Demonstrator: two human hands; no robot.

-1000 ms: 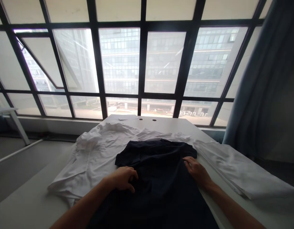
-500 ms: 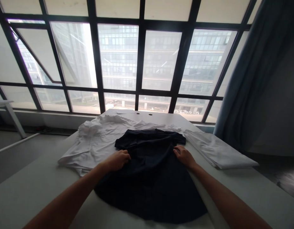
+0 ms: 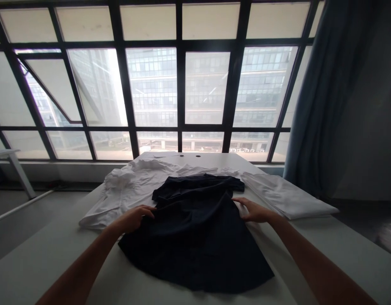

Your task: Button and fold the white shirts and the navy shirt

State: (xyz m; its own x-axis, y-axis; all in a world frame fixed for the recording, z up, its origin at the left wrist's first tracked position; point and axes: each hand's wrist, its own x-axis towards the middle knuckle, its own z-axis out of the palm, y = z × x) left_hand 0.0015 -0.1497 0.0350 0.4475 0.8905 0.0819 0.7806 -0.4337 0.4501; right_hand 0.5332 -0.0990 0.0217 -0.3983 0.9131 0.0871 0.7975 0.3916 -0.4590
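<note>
A dark navy garment (image 3: 195, 241), which looks like a skirt or dress, lies across the white table with its wide curved end towards me. Folds bunch up across its far part. My left hand (image 3: 136, 218) rests at the garment's left edge, fingers stretched onto the cloth. On the opposite side, my right hand (image 3: 254, 210) is beside the right edge, with its thumb and fingers apart and the fingertips close to the fabric. Neither hand is wrapped round the cloth. Beyond the left hand spreads a crumpled white garment (image 3: 119, 190), partly under the dark one.
Folded white cloth (image 3: 290, 197) lies at the right edge of the white table (image 3: 49, 245). Two dark round holes are at the table's far end, near the windows (image 3: 155, 87). A blue-grey curtain (image 3: 312, 118) hangs on the right. Another white table (image 3: 19, 169) stands at left.
Both hands have moved outwards from on top of the dark garment to its side edges, and their fingers have loosened. The far folds lie flatter. The view has tilted up slightly.
</note>
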